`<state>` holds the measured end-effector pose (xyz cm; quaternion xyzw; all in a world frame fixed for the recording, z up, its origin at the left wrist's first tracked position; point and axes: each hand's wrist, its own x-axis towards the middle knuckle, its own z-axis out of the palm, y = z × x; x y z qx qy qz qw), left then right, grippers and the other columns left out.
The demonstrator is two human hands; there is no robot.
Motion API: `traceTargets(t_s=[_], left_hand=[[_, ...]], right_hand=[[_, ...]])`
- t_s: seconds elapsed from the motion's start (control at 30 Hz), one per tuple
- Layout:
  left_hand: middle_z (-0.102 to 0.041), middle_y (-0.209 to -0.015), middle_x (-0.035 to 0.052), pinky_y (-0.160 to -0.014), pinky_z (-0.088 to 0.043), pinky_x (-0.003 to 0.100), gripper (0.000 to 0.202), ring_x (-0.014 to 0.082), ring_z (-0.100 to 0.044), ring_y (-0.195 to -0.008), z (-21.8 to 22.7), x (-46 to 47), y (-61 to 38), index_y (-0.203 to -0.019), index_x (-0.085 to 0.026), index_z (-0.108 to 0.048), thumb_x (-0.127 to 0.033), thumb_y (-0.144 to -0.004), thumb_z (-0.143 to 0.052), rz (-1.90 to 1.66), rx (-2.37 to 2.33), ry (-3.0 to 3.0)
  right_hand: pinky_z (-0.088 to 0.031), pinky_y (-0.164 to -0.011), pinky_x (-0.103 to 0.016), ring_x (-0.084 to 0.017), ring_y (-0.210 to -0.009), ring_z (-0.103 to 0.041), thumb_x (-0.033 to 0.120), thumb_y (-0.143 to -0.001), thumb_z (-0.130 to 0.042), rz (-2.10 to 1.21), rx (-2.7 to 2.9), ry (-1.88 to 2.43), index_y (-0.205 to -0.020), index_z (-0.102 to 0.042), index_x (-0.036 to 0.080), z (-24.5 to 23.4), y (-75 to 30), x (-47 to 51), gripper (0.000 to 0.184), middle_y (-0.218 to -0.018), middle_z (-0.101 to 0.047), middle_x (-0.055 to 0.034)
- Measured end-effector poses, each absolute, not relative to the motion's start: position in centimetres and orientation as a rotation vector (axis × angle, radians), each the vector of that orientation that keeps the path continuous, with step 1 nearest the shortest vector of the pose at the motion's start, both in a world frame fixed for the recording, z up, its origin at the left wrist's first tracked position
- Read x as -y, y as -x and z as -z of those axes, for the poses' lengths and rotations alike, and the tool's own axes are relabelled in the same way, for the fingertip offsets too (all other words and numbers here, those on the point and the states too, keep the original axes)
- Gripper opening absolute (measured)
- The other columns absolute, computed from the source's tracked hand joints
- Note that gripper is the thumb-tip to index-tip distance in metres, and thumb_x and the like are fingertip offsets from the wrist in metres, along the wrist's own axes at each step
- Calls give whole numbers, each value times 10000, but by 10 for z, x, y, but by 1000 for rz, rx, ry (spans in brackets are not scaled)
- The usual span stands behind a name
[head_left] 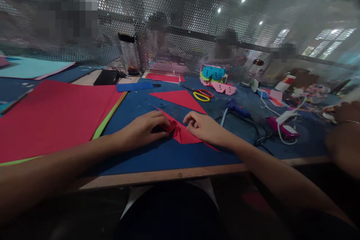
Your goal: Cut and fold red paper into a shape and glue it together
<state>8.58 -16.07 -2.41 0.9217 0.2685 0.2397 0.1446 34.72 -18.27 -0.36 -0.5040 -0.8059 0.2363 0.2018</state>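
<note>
A folded red paper (pixel 187 137) lies on the blue table near its front edge, with a crumpled, raised fold at its middle. My left hand (pixel 150 127) grips that fold from the left between thumb and fingers. On the right side, my right hand (pixel 198 125) rests over the same paper, its fingers curled in and nothing visible between them. Just beyond both hands is a flat red paper triangle (pixel 182 99). Scissors (pixel 203 95) with red and yellow handles lie behind the triangle.
Large red sheets (pixel 56 112) cover the left side. At the back stand a clear bottle (pixel 129 54) and cut paper masks (pixel 213 75). A blue glue gun (pixel 237 108) with cables and a magenta device (pixel 284 129) lie right. Another person's hand (pixel 347 114) is at far right.
</note>
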Motion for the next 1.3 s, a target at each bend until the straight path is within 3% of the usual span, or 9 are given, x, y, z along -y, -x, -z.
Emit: traceTargets(t_s=[0.23,0.4,0.57,0.77,1.0,1.3], left_hand=[[-677,-1191,66,-964,-489,314,193,215,-638,-1106,31,153,-84,-1144,-245,-713,-336,-1013,-604,-684,-771,-2681],[-691,-1111,65,-914,-484,304,224,204,-644,-1034,36,152,-84,-1140,-246,-725,-333,-1049,-540,-726,-725,-2800],[-673,-1014,76,-846,-469,310,237,207,-628,-949,35,157,-89,-1080,-201,-715,-280,-1066,-492,-714,-787,-2958],[-666,-883,52,-781,-448,321,167,198,-615,-836,32,159,-95,-914,-177,-643,-212,-1018,-517,-768,-790,-2972],[-686,-897,42,-776,-470,317,89,212,-616,-874,30,160,-95,-898,-204,-629,-175,-909,-545,-736,-941,-2797],[-688,-911,45,-800,-466,318,128,216,-613,-909,31,159,-94,-927,-204,-677,-218,-924,-550,-764,-985,-2709]], right_hand=[[-388,-641,-257,-133,-696,-604,114,-857,-581,-699,2237,1407,-1053,-629,192,4,-348,181,216,-789,-681,22],[-385,-644,-258,-132,-698,-597,138,-892,-586,-631,2291,1424,-1061,-645,194,2,-348,180,188,-799,-684,18],[-422,-732,-268,-131,-776,-607,138,-921,-606,-364,2435,1313,-1022,-683,177,-8,-345,181,133,-972,-679,-35],[-454,-890,-319,-186,-988,-630,139,-953,-610,-296,2637,1002,-1017,-684,173,-15,-334,166,104,-1054,-681,-68],[-462,-905,-316,-180,-995,-631,159,-999,-574,-374,2621,904,-1037,-700,161,6,-330,142,131,-1043,-681,-72],[-455,-896,-300,-164,-961,-624,176,-973,-646,-471,2592,898,-1034,-727,168,10,-333,141,102,-1006,-656,-42]])
